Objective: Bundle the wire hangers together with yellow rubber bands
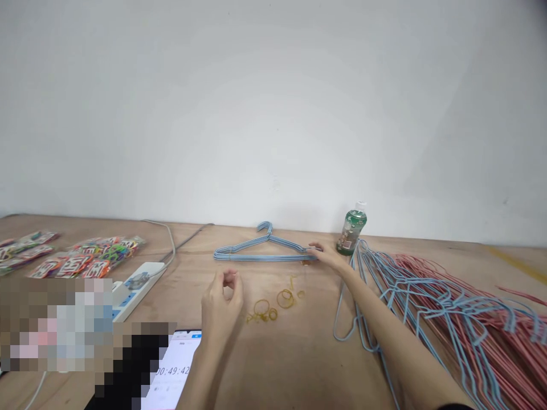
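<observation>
My right hand [327, 256] grips the right end of a stack of blue-coated wire hangers [260, 253] lying flat on the plywood table [273, 347]. My left hand [223, 299] hovers just left of several yellow rubber bands [269, 304], fingertips pinched together. Whether they hold a thin band is hidden. A large tangled pile of blue wire hangers [410, 296] lies beyond my right forearm, with red wire hangers [470, 290] on its far side.
A green-labelled plastic bottle [352, 229] stands at the table's back edge, next to a white wall [273, 102]. On the left are a white power strip [134, 290] with cables, colourful packets [88, 262], and a phone [175, 370] showing a timer. A pixelated patch covers the lower left.
</observation>
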The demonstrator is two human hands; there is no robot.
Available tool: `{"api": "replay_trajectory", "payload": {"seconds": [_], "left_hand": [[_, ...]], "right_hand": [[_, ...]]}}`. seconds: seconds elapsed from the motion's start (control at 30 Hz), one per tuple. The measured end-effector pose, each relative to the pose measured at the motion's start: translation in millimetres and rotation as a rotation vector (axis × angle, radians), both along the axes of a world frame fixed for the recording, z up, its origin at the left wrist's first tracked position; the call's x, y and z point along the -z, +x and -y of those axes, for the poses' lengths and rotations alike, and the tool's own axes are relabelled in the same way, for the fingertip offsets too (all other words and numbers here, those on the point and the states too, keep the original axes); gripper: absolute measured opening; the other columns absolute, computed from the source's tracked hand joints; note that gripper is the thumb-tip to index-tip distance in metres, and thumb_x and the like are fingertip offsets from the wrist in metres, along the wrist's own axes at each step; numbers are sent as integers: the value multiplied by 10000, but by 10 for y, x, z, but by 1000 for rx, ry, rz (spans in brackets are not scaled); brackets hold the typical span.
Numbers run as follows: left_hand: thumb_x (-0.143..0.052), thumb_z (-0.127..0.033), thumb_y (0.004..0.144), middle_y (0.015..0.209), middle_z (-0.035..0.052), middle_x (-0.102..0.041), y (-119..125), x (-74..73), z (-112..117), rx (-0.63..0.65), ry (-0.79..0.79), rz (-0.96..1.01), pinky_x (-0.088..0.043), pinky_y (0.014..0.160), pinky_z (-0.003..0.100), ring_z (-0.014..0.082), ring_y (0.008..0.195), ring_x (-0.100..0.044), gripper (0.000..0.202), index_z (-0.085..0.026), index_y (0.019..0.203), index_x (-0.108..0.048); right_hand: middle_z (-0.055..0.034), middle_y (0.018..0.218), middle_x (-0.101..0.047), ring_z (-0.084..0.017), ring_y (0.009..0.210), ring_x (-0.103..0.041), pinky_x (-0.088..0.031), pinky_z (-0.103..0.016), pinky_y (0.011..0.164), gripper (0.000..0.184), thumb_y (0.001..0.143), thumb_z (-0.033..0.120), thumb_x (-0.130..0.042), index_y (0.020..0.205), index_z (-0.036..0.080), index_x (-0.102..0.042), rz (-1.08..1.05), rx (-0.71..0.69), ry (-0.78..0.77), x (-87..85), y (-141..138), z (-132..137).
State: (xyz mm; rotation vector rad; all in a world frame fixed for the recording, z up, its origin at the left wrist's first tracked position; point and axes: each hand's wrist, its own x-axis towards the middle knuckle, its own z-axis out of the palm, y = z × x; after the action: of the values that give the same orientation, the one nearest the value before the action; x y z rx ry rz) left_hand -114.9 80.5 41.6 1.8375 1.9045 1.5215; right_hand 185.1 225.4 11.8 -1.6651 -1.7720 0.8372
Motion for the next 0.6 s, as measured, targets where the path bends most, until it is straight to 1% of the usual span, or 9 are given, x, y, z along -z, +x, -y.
{"api": "replay_trajectory", "payload": {"seconds": [0.07, 0.13, 0.23, 0.3, 0.33, 0.4, 0.47, 0.53, 0.6], "left_hand": [[-481, -347, 848, 762, 5, -657, 2, 9, -12, 27, -38, -20, -448, 638, 263, 188, 742, -640, 160, -232, 945, -534], [-463, -337, 849, 728, -3, -652, 4, 18, -24, 67, -101, -76, -434, 627, 262, 185, 712, -635, 150, -231, 931, -530], [-427, -303, 858, 743, 8, -653, 26, 28, -27, 130, -218, -218, -403, 609, 266, 184, 685, -621, 117, -230, 891, -512], [-417, -278, 860, 783, 24, -656, 61, 34, -15, 162, -252, -283, -388, 613, 272, 189, 701, -614, 101, -229, 878, -503], [-413, -270, 862, 795, 28, -654, 85, 37, -4, 180, -256, -301, -385, 621, 274, 191, 713, -612, 97, -228, 873, -500], [-401, -269, 874, 796, 26, -649, 140, 44, 23, 218, -269, -319, -379, 631, 276, 192, 726, -609, 107, -231, 860, -500], [-383, -272, 890, 798, 22, -647, 201, 51, 54, 263, -287, -340, -374, 635, 275, 189, 733, -610, 131, -235, 858, -505], [-374, -265, 896, 803, 24, -650, 257, 60, 79, 303, -289, -355, -372, 637, 273, 187, 736, -611, 147, -235, 855, -513], [-372, -254, 896, 807, 25, -655, 300, 71, 91, 335, -282, -364, -372, 636, 268, 183, 737, -611, 156, -234, 845, -518]], "right_hand": [[-80, 1191, -582, -208, 1025, -587, -499, -429, 874, 316, 909, 359, -562, 1160, 166, -572, 95, 1, 40, -87, 55, 87], [-70, 1138, -612, -200, 1011, -592, -482, -423, 889, 288, 900, 356, -572, 1110, 161, -596, 190, -8, 67, -235, 179, 225], [-45, 1026, -670, -187, 965, -608, -449, -342, 889, 232, 875, 351, -568, 1014, 182, -646, 324, 22, 103, -494, 508, 550], [-60, 934, -693, -213, 911, -623, -441, -329, 844, 272, 875, 395, -505, 911, 188, -676, 427, 120, 98, -604, 790, 830], [-97, 880, -695, -249, 886, -630, -443, -356, 820, 326, 870, 414, -473, 847, 165, -682, 484, 200, 76, -621, 930, 978], [-190, 849, -685, -339, 885, -638, -446, -429, 783, 407, 861, 423, -430, 812, 111, -685, 587, 373, 4, -569, 1166, 1264], [-266, 883, -673, -403, 918, -637, -446, -478, 779, 488, 864, 453, -410, 867, 51, -687, 651, 505, -74, -426, 1299, 1500], [-303, 934, -664, -429, 953, -631, -449, -493, 794, 611, 873, 541, -369, 919, 19, -683, 675, 586, -128, -254, 1307, 1654], [-301, 967, -664, -422, 964, -634, -458, -488, 802, 704, 875, 617, -304, 945, 28, -683, 675, 632, -150, -118, 1224, 1730]]}}
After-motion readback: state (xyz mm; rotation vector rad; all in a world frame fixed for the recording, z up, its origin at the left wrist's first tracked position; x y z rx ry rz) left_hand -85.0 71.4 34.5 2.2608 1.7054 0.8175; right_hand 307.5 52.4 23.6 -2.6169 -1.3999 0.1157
